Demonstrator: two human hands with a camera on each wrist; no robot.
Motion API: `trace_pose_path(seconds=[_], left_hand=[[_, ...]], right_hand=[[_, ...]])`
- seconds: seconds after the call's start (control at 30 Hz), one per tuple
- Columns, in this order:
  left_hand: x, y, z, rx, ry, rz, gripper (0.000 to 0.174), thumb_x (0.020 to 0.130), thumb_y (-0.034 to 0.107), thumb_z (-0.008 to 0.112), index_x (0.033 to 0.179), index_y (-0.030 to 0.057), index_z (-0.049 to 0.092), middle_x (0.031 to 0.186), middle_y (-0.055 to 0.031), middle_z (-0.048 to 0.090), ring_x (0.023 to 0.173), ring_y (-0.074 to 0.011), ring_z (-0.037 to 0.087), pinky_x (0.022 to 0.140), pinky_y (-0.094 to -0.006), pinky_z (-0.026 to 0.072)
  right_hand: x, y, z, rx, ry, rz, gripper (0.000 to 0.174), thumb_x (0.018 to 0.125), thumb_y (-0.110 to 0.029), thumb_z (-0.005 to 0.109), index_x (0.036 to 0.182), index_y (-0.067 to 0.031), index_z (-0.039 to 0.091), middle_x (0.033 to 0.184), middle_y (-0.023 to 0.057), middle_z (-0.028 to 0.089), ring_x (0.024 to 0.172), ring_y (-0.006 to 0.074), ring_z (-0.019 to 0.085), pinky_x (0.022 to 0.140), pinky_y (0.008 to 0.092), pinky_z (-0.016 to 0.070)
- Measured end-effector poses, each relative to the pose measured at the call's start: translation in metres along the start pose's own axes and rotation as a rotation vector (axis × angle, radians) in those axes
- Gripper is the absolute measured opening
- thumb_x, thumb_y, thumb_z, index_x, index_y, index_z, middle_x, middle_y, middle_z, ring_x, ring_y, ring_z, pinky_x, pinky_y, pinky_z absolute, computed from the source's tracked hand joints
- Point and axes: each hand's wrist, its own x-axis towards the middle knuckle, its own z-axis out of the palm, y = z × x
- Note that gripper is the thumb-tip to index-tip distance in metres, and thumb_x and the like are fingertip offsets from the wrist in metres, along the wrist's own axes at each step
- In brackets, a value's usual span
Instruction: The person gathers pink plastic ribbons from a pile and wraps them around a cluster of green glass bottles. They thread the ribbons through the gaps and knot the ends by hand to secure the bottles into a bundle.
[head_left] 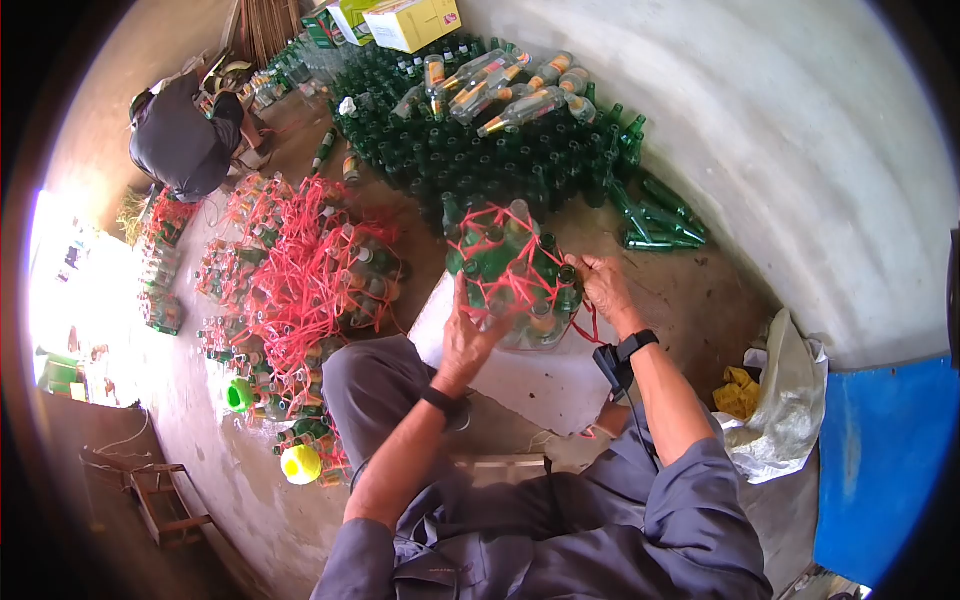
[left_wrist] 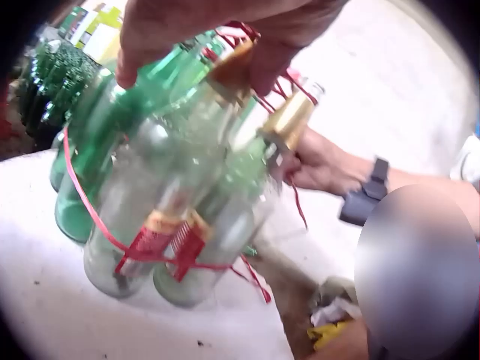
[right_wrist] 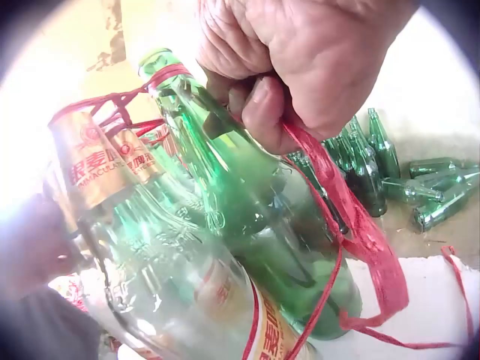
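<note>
A bundle of green and clear glass bottles (head_left: 500, 262), its necks laced together with red plastic twine (right_wrist: 371, 251), stands on a white board (head_left: 520, 385) before me. My left hand (head_left: 468, 340) grips the bundle's near side at the bottle necks, its thumb and fingers spread over the tops in the left wrist view. On the other side my right hand (head_left: 608, 290) has its fingers curled and pinches the red twine beside a green bottle (right_wrist: 240, 202). Gold foil and red labels show on the clear bottles (left_wrist: 142, 202). A loop of twine hangs below the right hand.
Many upright green bottles (head_left: 470, 160) fill the floor ahead, with labelled clear bottles (head_left: 520, 110) lying on top. Tied bundles (head_left: 310, 270) stand at left. Another person (head_left: 185, 135) crouches behind them. A white sack (head_left: 780, 400) and blue panel (head_left: 885, 460) are at right.
</note>
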Motion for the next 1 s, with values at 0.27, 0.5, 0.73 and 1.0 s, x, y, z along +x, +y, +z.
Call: trace_pose_path(seconds=[0.27, 0.5, 0.73, 1.0], left_hand=[[0.076, -0.015, -0.057, 0.075, -0.343, -0.110, 0.057, 0.084, 0.008, 0.072, 0.137, -0.0028, 0.055, 0.120, -0.0060, 0.069, 0.103, -0.0107, 0.062, 0.096, -0.0289, 0.0468], [0.074, -0.030, -0.036, 0.338, 0.129, 0.049, 0.040, 0.083, 0.029, 0.070, 0.108, -0.0018, 0.070, 0.092, -0.0178, 0.072, 0.086, -0.0298, 0.070, 0.079, -0.0391, 0.0513], [-0.004, 0.022, 0.001, 0.529, 0.400, 0.480, 0.035, 0.073, -0.004, 0.068, 0.107, 0.0032, 0.065, 0.106, -0.0144, 0.065, 0.107, -0.0347, 0.057, 0.096, -0.0442, 0.0450], [0.001, 0.045, 0.040, 0.648, 0.017, 0.587, 0.041, 0.077, 0.008, 0.072, 0.117, 0.0037, 0.062, 0.114, -0.0142, 0.066, 0.103, -0.0334, 0.060, 0.091, -0.0424, 0.0469]], right_hand=[[-0.053, 0.005, 0.043, 0.373, 0.159, 0.200, 0.035, 0.097, -0.027, 0.065, 0.069, -0.0054, 0.066, 0.057, -0.0082, 0.045, 0.049, 0.0025, 0.036, 0.044, 0.0247, 0.0284], [-0.060, 0.015, 0.059, 0.503, 0.161, 0.142, 0.043, 0.097, -0.026, 0.066, 0.060, -0.0103, 0.050, 0.057, -0.0091, 0.039, 0.050, 0.0023, 0.033, 0.042, 0.0250, 0.0260], [-0.061, 0.017, 0.059, 0.127, 0.229, -0.052, 0.031, 0.096, -0.021, 0.064, 0.074, 0.0012, 0.059, 0.060, 0.0046, 0.048, 0.058, 0.0120, 0.046, 0.055, 0.0334, 0.0409], [-0.060, 0.020, 0.051, -0.258, 0.353, -0.379, 0.014, 0.092, -0.015, 0.065, 0.089, -0.0023, 0.067, 0.079, 0.0153, 0.065, 0.073, 0.0375, 0.063, 0.064, 0.0442, 0.0505]])
